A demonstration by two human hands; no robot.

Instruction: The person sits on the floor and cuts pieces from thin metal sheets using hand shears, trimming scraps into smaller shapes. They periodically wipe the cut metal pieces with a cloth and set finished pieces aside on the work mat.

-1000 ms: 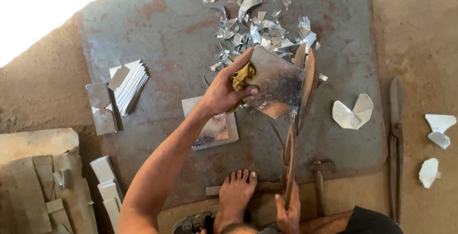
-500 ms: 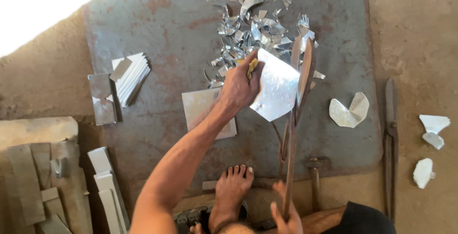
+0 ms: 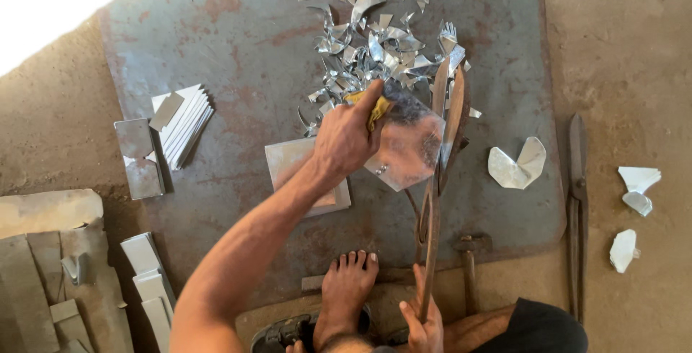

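Head view. The left hand (image 3: pixel 349 140) grips a small sheet-metal piece (image 3: pixel 405 148) by its upper left edge, fingers closed around a yellow rag (image 3: pixel 376 110) pinched between the palm and the metal. The piece is held just above a rusted steel floor plate (image 3: pixel 216 43), and its right edge touches the blades of the long rusty tin shears (image 3: pixel 441 173), which stand nearly upright in the frame. The right hand (image 3: pixel 422 324), at the lower edge, is closed around the lower end of the shear handles; the thumb shows, but the other fingers are hidden behind the handle.

Progress, as a judgement: the heap of bright, curled metal offcuts (image 3: pixel 378 43) just beyond the shears suggests much trimming is done, and the piece at the blades appears to be mid-cut. A heart-like cut shape (image 3: pixel 515 166) lies right of the shears on the plate. Flat square blanks (image 3: pixel 306 173) under the left forearm and a fanned stack of cut sheets (image 3: pixel 184 122) at the left look as yet untrimmed.

Surroundings: a second pair of long shears (image 3: pixel 577 202) lies on the earth floor at the right, beside three small pale scraps (image 3: pixel 634 187). A hammer (image 3: pixel 470 259) rests close to the right hand. The person's bare foot (image 3: pixel 346 288) sits at the plate's near edge. More sheet stock (image 3: pixel 50 266) is piled at lower left. The offcut heap crowds the space directly beyond the blades.
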